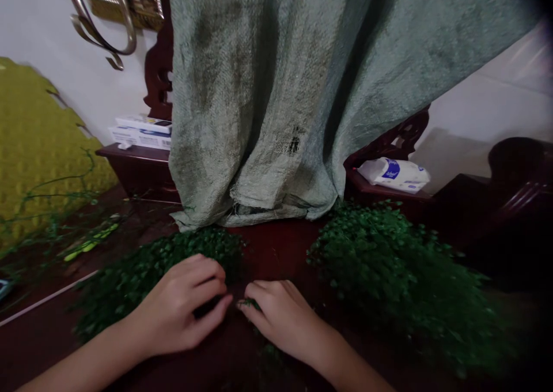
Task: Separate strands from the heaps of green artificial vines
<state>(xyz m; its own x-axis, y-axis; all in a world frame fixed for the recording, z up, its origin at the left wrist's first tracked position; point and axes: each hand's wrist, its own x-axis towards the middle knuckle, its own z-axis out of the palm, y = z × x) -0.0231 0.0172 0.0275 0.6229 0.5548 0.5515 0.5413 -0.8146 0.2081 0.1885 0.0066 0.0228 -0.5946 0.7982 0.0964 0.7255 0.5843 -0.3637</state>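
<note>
Two heaps of small-leaved green foliage lie on a dark red wooden surface point(276, 253): a left heap point(142, 271) and a larger right heap point(389, 265). My left hand point(181, 311) rests at the near edge of the left heap, fingers curled and pinched on a dark bit of the greenery. My right hand point(280, 317) lies close beside it, fingers bent, its fingertips pinching a small green sprig point(250, 304). The two hands nearly touch.
A grey-green coarse cloth point(302, 92) hangs down behind the heaps. A yellow textured cushion point(38, 144) is at left with thin stems point(64, 207) before it. Boxes point(142, 131) sit on a dark wooden ledge; a white tissue packet point(395, 173) lies at right.
</note>
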